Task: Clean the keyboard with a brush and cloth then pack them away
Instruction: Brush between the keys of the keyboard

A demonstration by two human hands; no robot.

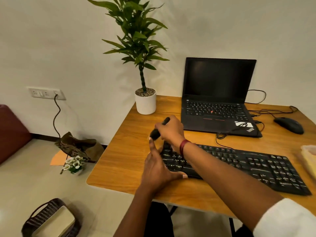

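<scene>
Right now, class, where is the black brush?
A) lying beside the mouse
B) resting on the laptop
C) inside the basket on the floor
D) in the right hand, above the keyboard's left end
D: the right hand grips the brush above the left end of the keyboard.

Black keyboard (248, 165) flat on desk (123, 151); black brush (155, 133), blurred, apparently tilted above its left end.

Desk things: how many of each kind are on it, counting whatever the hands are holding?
Laptop: 1
Keyboard: 1
Mouse: 1
Potted plant: 1
Brush, gripped by the right hand: 1
Pale container, cut off at the right edge: 1
Total: 6
</scene>
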